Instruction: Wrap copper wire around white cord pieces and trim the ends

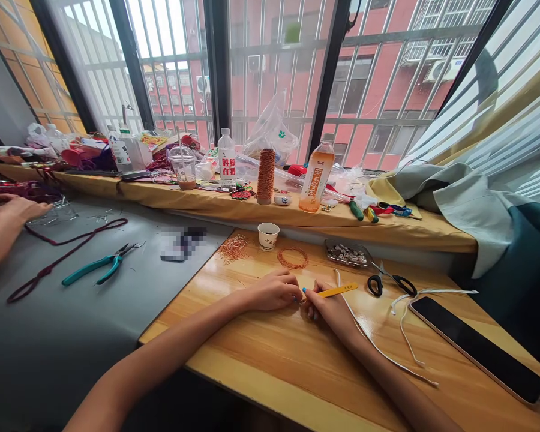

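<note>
My right hand point(326, 306) is closed around yellow tweezers point(339, 290), their wide end pointing right and their tips hidden by my fingers. Just left of it, my left hand point(276, 292) is closed in a pinch close to the tabletop. The fingertips of both hands nearly meet, and whatever small piece lies between them is mostly hidden. Behind my hands are a coil of thin orange cord point(292, 258), a pile of short orange cord pieces point(234, 249) and a paper cup point(268, 237) with dark contents. A white cord point(373, 342) runs under my right forearm.
At right lie black-handled scissors point(392, 284), a clear tray of small pieces point(347, 253) and a phone point(477, 348). Teal pliers point(99, 264) rest on the grey table at left, near another person's hands point(15, 210). Bottles and a cord spool point(266, 177) stand on the ledge.
</note>
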### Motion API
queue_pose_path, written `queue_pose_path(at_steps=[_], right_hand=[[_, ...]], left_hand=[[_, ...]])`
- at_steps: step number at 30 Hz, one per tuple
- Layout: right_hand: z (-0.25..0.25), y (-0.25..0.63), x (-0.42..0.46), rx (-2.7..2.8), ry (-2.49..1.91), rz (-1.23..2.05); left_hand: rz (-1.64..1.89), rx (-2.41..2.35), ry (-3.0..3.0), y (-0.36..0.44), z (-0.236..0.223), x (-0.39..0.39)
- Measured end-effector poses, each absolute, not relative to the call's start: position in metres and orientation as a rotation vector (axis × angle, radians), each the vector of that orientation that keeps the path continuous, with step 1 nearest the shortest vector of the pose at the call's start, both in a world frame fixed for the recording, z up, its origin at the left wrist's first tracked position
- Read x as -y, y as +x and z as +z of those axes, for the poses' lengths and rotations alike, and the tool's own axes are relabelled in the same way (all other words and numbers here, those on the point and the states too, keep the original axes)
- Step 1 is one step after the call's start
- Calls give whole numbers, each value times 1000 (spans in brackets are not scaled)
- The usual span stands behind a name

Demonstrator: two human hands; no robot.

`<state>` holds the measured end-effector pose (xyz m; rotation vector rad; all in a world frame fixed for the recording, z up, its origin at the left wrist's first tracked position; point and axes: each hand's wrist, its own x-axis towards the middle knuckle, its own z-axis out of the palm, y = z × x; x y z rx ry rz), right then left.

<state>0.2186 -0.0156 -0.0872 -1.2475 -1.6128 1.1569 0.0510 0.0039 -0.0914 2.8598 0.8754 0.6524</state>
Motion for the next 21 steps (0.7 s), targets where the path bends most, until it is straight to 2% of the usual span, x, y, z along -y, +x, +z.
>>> queue_pose_path(at_steps=[10, 21], right_hand=[[-88, 218, 18, 1575, -1243, 1203], [-91, 217, 24, 1881, -1207, 719]], left_hand=[[694, -859, 2885, 52, -95, -5], [603, -947, 3005, 65, -94, -1]])
